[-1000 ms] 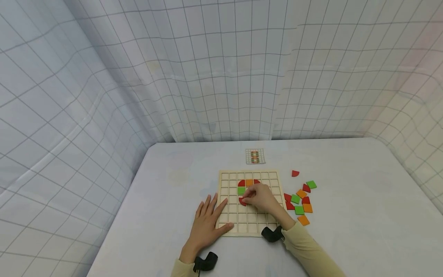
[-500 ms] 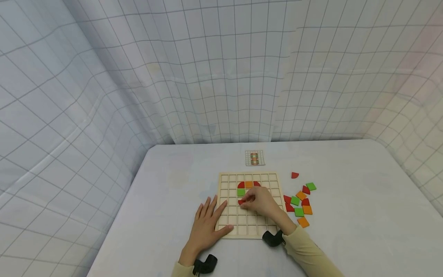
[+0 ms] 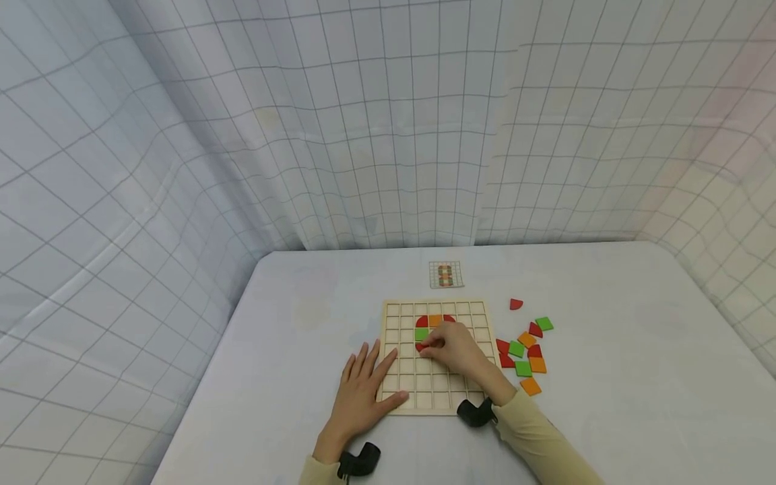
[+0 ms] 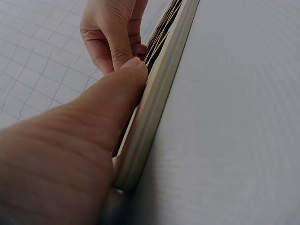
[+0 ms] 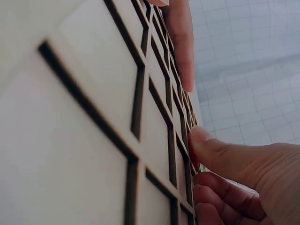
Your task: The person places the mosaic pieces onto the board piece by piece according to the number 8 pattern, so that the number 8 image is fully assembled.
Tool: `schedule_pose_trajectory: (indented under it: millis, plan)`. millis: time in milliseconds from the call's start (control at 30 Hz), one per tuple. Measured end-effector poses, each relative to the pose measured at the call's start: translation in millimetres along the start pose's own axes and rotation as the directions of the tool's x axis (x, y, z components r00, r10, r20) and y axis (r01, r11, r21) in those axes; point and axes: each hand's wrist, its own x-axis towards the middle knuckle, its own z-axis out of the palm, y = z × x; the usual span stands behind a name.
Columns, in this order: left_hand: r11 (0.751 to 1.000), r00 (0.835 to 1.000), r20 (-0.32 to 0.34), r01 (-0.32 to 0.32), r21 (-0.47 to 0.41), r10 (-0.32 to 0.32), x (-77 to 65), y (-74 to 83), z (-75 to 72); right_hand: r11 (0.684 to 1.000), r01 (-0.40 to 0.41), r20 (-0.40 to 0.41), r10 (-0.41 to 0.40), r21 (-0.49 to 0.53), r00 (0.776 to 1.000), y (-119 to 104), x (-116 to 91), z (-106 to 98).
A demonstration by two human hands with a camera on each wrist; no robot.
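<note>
A wooden grid board (image 3: 432,401) lies on the white table. My left hand (image 3: 358,401) rests spread over its left edge, the thumb and index finger reaching onto the cells. Over the middle of the board, my right hand (image 3: 457,349) pinches a red quarter-circle tile (image 3: 419,347) by thumb and fingers, just below a green square tile (image 3: 422,334). Most of that red tile is covered by the fingers; a sliver of red (image 5: 191,149) shows beside the thumb in the right wrist view. An orange square tile (image 3: 435,320) sits in the upper row between two red quarter-circles.
Right of the board lies a loose scatter of red, green and orange tiles, among them an orange square (image 3: 530,386) and a lone red quarter-circle (image 3: 516,304). Behind the board lies a small printed pattern card (image 3: 445,275). Gridded white curtains (image 3: 388,135) surround the table.
The red tile under my right fingers has shifted slightly left and turned, and less of it shows. My left hand stays where it was on the board.
</note>
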Motion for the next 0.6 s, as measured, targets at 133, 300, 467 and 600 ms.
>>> schedule_pose_trajectory:
  millis: [133, 300, 467, 600]
  plan:
    - [1.000, 1.000, -0.002, -0.004, 0.003, 0.004, 0.5, -0.2, -0.4, 1.000, 0.009, -0.007, -0.009, -0.017, 1.000, 0.8, 2.1, 0.2]
    - [1.000, 1.000, 0.002, 0.000, -0.003, 0.000, 0.9, -0.5, -0.5, 1.000, 0.001, -0.024, -0.001, -0.014, 1.000, 0.5, 2.8, 0.4]
    - [1.000, 1.000, 0.001, 0.002, -0.007, -0.002, 0.6, -1.5, 1.0, 1.000, -0.010, -0.027, 0.010, -0.003, 1.000, -0.1, 2.2, 0.5]
    - [1.000, 1.000, 0.002, 0.001, -0.009, -0.001, 0.0, -1.8, 1.1, 1.000, -0.008, -0.013, 0.009, 0.007, 1.000, 0.1, 1.0, 0.1]
